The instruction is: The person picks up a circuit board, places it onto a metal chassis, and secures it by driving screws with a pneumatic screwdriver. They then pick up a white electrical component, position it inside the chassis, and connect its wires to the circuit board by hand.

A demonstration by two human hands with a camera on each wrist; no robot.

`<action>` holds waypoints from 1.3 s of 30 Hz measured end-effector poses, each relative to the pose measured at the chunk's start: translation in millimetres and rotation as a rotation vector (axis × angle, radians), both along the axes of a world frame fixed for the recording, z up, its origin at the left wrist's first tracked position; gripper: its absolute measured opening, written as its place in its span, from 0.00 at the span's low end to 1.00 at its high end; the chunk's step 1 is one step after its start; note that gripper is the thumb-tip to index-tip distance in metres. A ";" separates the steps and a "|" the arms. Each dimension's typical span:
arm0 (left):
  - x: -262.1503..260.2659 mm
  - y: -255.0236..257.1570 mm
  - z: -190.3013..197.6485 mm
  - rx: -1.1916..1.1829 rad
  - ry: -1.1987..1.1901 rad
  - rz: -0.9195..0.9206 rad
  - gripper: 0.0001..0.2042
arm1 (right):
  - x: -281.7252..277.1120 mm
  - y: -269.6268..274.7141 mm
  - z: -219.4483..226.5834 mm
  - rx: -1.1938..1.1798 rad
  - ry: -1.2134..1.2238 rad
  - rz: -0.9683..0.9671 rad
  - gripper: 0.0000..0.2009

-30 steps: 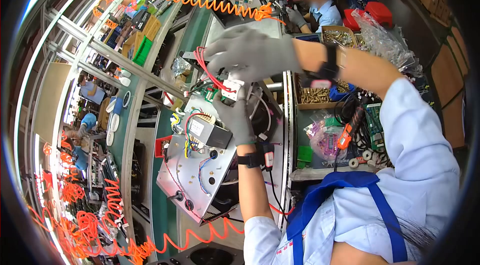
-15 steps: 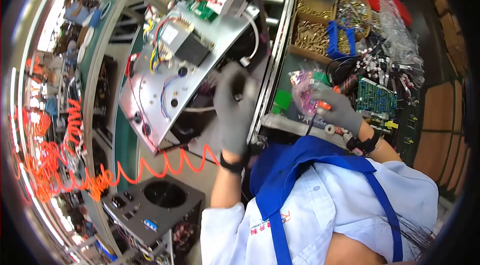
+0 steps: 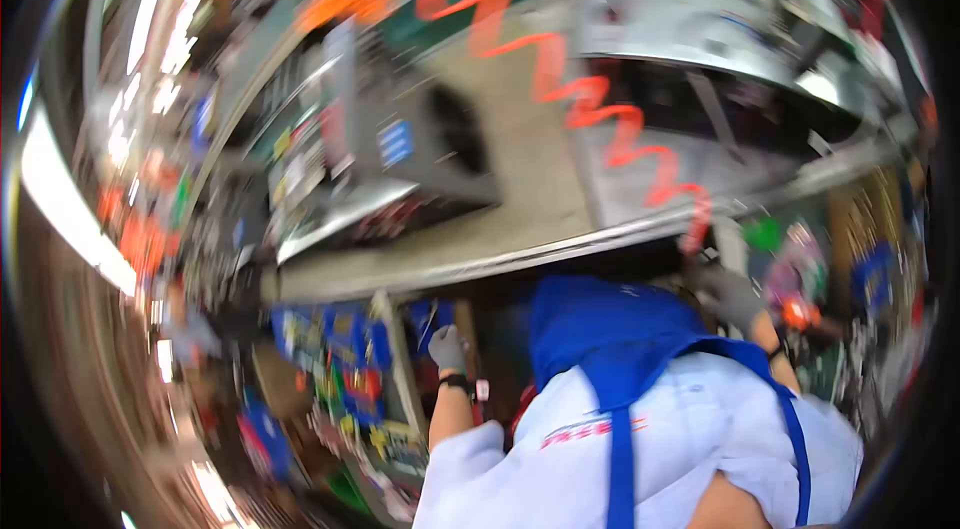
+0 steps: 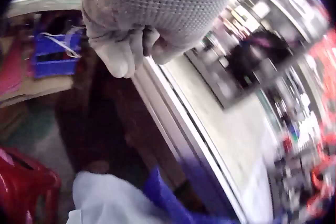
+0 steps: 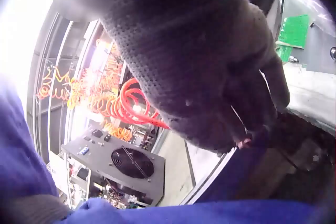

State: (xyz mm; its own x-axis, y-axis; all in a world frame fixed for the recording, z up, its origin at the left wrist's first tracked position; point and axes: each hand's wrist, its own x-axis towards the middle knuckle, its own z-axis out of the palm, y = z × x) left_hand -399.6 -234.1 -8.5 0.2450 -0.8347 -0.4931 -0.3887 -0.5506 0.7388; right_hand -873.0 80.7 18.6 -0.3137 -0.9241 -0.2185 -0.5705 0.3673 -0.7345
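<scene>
The gloved left hand [image 3: 447, 349] is beside blue bins [image 3: 345, 334] at the lower left. In the left wrist view the left hand [image 4: 157, 8] has loosely curled fingers, with nothing seen in them, above a metal rail [image 4: 178, 119]. Near the bench edge at right is the gloved right hand [image 3: 730, 297], close to the end of a red coiled hose [image 3: 620, 129]. Seen from the right wrist, the right hand [image 5: 205, 66] hangs with fingers bent slightly; its palm is hidden. An orange-handled tool [image 3: 800, 312] lies beside it.
A dark box with a fan [image 5: 134, 163] stands past the rail, seen blurred as a grey box [image 3: 400, 144] in the head view. A metal panel with wiring [image 3: 690, 9] is at upper right. A red stool [image 4: 26, 182] stands at lower left in the left wrist view.
The head view has swung toward the dark box and blue bins. The left hand has moved away from the metal panel to the bins; the right hand has come off the orange-handled tool.
</scene>
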 end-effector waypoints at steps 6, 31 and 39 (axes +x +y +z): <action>122.6 -26.0 28.0 -0.299 -0.045 0.417 0.09 | 60.3 -68.3 26.4 0.519 0.221 0.253 0.13; 362.6 -61.9 29.9 -0.136 -0.389 0.788 0.12 | 239.6 -391.9 57.4 0.192 0.142 0.682 0.17; 315.5 -104.3 16.4 -0.500 -0.815 0.129 0.12 | 238.2 -421.1 37.1 0.067 0.196 0.842 0.18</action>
State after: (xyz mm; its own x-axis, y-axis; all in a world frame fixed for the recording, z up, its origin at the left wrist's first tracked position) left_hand -84.0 -338.5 7.9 0.4591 -0.8450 0.2743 -0.8448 -0.3197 0.4290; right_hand -634.8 -340.4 55.7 0.4311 -0.8530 -0.2941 -0.7862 -0.1952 -0.5863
